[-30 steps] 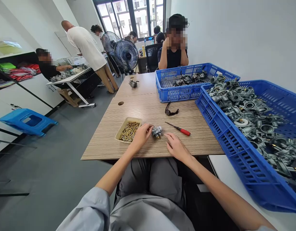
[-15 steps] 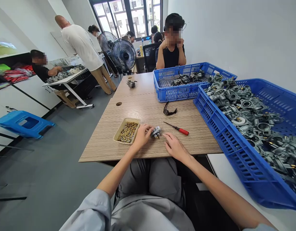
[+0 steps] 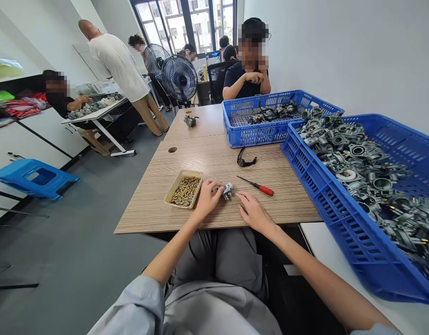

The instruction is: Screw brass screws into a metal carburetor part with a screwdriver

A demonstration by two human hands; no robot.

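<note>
A small grey metal carburetor [image 3: 228, 190] rests on the wood-grain table [image 3: 144, 209] close to its front edge. My left hand [image 3: 210, 194] has its fingers and thumb closed on the left side of it, covering part of the body. Short brass-coloured pieces stick out from its lower side. To its right, my right hand [image 3: 253, 208] lies on the table with fingers stretched out and nothing visible in them; the fingertips point toward the carburetor. Left of my left hand stands a cream tray [image 3: 168, 195] of small brass jets [image 3: 185, 190]. A red-handled screwdriver [image 3: 265, 190] lies beyond my right hand.
A black wristwatch [image 3: 247, 163] lies behind the screwdriver. On the right, a blue crate [image 3: 315, 190] is heaped with carburetor bodies; another blue crate [image 3: 258, 137] holds several. One more carburetor [image 3: 191, 121] sits at the far left. A person [image 3: 247, 79] sits opposite.
The carburetor has turned slightly and shifted a little right under my left hand. My right hand has stayed in place. The person opposite has lowered one hand.
</note>
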